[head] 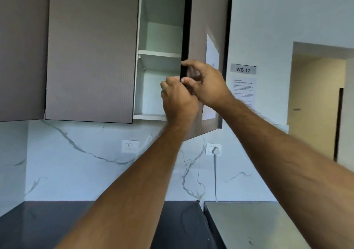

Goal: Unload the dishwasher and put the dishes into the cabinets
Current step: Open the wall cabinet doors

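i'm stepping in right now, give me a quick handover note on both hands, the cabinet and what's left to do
Left hand: fingers curled on the black edge of the cabinet door, low on that edge.
Right hand: pinches the same edge just above, thumb and fingers on either side.
Cabinet: the door stands partly open; the shelf and the floor below it, as far as visible, hold no dishes.
Done: the cabinet is opened.
Left: no dish and no dishwasher are in view, so the unloading and stacking appear to lie ahead. Likely next: let go of the door and fetch the dishes.
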Demonstrator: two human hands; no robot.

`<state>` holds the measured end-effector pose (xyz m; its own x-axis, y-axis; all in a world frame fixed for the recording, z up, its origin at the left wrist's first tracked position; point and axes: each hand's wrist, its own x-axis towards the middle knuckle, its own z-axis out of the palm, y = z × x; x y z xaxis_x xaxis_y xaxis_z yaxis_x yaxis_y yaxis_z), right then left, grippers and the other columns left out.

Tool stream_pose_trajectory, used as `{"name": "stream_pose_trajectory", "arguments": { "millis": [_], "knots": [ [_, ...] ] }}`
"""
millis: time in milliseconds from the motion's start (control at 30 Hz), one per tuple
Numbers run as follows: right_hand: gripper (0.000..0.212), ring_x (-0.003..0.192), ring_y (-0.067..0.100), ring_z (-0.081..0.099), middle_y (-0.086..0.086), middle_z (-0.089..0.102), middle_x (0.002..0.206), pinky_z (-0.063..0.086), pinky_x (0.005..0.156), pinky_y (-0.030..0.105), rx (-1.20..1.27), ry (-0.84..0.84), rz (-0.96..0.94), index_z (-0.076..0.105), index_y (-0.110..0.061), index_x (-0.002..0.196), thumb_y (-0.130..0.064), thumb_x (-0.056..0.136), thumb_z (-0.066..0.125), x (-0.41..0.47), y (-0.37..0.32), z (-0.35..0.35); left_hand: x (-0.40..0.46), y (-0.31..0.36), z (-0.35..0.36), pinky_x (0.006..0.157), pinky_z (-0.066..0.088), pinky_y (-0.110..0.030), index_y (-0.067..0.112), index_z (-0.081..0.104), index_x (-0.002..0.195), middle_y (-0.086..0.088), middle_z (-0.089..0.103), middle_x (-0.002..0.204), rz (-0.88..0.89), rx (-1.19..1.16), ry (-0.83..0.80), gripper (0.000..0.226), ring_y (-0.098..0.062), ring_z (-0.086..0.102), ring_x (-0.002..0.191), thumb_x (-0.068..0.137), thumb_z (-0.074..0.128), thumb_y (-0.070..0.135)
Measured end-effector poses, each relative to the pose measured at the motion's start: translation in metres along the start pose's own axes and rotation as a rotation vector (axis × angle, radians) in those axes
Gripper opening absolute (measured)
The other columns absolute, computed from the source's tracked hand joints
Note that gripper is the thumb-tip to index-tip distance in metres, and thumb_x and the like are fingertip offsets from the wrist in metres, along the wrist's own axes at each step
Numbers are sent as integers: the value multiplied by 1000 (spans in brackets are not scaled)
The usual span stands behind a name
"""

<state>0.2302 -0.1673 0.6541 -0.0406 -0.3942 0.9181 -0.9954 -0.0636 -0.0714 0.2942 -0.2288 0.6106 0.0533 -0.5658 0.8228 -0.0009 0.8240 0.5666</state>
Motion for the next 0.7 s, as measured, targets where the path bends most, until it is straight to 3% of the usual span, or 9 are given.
{"name": "stream_pose_trajectory", "arguments": {
  "millis": [100, 267, 367, 433, 567, 700],
  "knots": [
    [50, 107, 20, 62, 4, 60, 124, 51, 97, 36, -63, -30, 70, 58, -34, 132, -27, 85, 74, -15, 5, -41, -28, 32, 15, 87, 44, -38, 7, 48, 122, -12, 50, 124, 19, -63, -33, 36, -32, 53, 110, 89, 56, 17],
    [58, 95, 13, 68, -2, 61, 126, 52, 90, 21, -51, 33, 179, 57, -35, 131, -10, 82, 74, -41, 19, -88, -65, 73, 45, 94, 47, -36, 7, 52, 117, -9, 50, 124, 40, -218, -72, 32, -26, 49, 114, 87, 60, 12],
    [63, 85, 10, 70, -7, 62, 127, 51, 82, 11, -39, 63, 239, 53, -37, 134, -9, 82, 73, -55, 25, -107, -79, 83, 59, 88, 46, -33, 8, 49, 121, -9, 51, 122, 55, -268, -132, 37, -27, 53, 110, 87, 61, 16],
    [71, 86, 11, 70, -8, 59, 132, 52, 87, 17, -46, 89, 258, 44, -37, 141, -9, 82, 70, -61, 25, -114, -88, 83, 66, 84, 49, -39, 12, 48, 122, -7, 53, 117, 86, -274, -156, 39, -29, 56, 104, 86, 61, 18],
    [87, 82, 18, 63, -5, 62, 107, 45, 74, 22, -152, 162, 373, 20, -33, 154, -4, 82, 58, -71, 32, -118, -114, 78, 81, 78, 46, -37, 23, 42, 136, -2, 51, 123, 143, -312, -321, 50, -32, 60, 100, 89, 59, 24],
    [87, 100, 26, 58, 11, 44, 141, 42, 88, 28, -319, 177, 434, 5, -29, 157, -6, 88, 52, -89, 54, -123, -130, 80, 108, 73, 52, -41, 27, 37, 138, 3, 45, 126, 203, -307, -433, 61, -29, 60, 102, 85, 65, 29]
  ]
}}
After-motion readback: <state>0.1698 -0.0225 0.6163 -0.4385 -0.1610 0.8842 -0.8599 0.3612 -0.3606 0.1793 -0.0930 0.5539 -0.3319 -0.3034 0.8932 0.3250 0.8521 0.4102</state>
